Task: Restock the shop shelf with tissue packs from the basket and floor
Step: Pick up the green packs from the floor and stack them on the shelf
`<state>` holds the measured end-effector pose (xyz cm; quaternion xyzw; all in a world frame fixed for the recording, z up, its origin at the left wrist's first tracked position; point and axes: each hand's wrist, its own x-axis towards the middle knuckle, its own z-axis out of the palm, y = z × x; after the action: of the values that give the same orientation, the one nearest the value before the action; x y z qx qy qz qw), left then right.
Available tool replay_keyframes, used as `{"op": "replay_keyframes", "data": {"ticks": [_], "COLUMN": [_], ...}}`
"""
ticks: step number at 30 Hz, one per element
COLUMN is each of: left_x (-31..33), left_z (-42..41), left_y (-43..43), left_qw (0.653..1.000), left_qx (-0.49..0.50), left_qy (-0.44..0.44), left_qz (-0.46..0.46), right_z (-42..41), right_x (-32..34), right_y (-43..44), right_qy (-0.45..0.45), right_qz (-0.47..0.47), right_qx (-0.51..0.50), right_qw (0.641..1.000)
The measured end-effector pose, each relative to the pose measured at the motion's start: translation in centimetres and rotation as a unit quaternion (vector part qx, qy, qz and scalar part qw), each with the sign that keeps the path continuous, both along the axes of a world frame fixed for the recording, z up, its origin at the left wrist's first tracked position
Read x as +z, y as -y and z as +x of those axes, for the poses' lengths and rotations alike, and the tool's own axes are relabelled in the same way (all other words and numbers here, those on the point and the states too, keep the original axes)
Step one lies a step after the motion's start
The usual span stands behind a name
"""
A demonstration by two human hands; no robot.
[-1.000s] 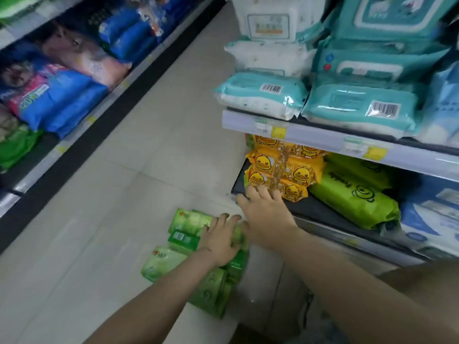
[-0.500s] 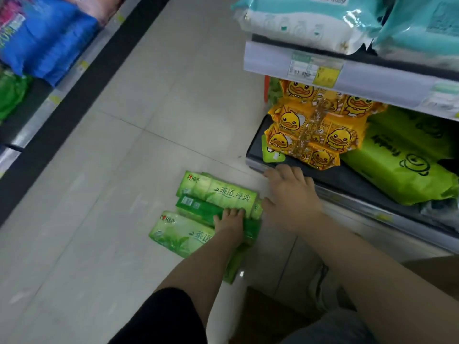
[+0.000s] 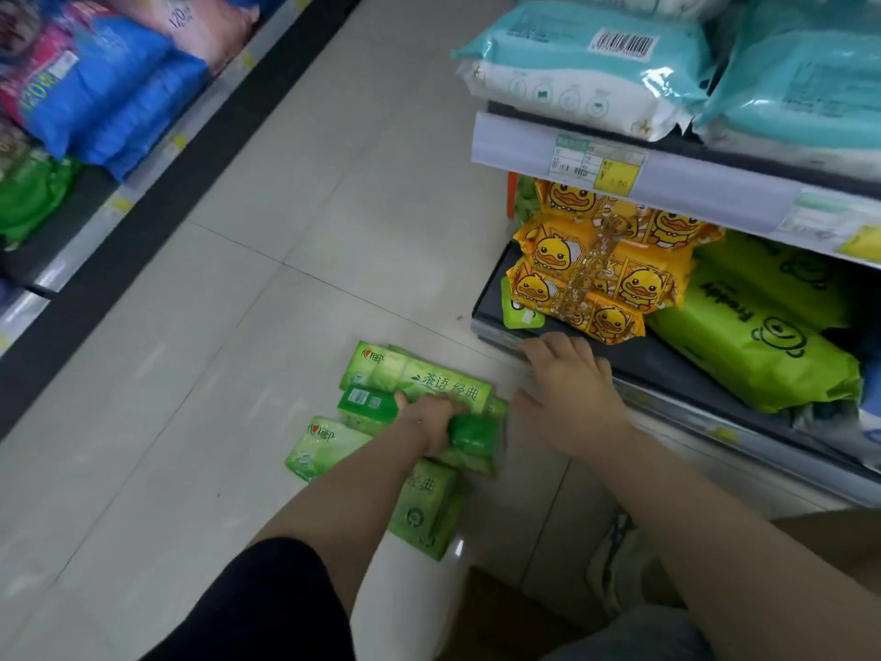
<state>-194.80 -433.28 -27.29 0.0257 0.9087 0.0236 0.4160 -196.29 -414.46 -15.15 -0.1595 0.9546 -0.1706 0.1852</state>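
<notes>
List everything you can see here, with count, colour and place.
green tissue packs: at least four, light green, heaped on the floor by the bottom shelf
dark green pack: one, in that heap
duck packs: several, yellow, stacked at the bottom shelf's left end
smiley packs: two, lime green, right of the duck packs
wipe packs: at least two, teal and white, upper shelf
price label: one, white and yellow, upper shelf rail
blue packs: several, opposite shelf
left hand: grips the dark green pack
right hand: rests on the bottom shelf's front edge
</notes>
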Motion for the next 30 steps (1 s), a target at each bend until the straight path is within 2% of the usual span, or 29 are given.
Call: {"op": "replay_keyframes", "data": {"ticks": [5,14,18,24,27,30], "left_x": [4.7,15.2,19.9,27.6,31.2,34.3], "left_z": [-2.3,-6.9,-8.0,-9.0,-9.2,-9.2], "left_y": [0.3,-2.2,-3.5,-3.7,-3.3,-2.9], "left_qw": [0.997,0.969,0.959,0.909,0.879,0.841], "left_qx": [0.002,0.05,0.009,0.008,0.043,0.102], "left_qy": [0.012,-0.004,-0.058,-0.116,-0.147,-0.183], "left_qz": [0.079,0.24,0.277,0.4,0.451,0.499], "right_z": [0.0,0.7,1.2,0.7,0.2,-0.3], "right_x": [2.6,7.4,10.4,14.9,17.7,20.4], "right_y": [-1.4,-4.9,-5.6,-6.9,-7.5,-7.7], "right_qy": [-0.041,-0.105,-0.162,-0.278,-0.338,-0.386], "right_qz": [0.007,0.125,0.137,0.061,-0.017,-0.055], "right_qx": [0.007,0.143,0.158,0.082,0.024,-0.003], "right_qw": [0.999,0.976,0.964,0.955,0.941,0.921]}}
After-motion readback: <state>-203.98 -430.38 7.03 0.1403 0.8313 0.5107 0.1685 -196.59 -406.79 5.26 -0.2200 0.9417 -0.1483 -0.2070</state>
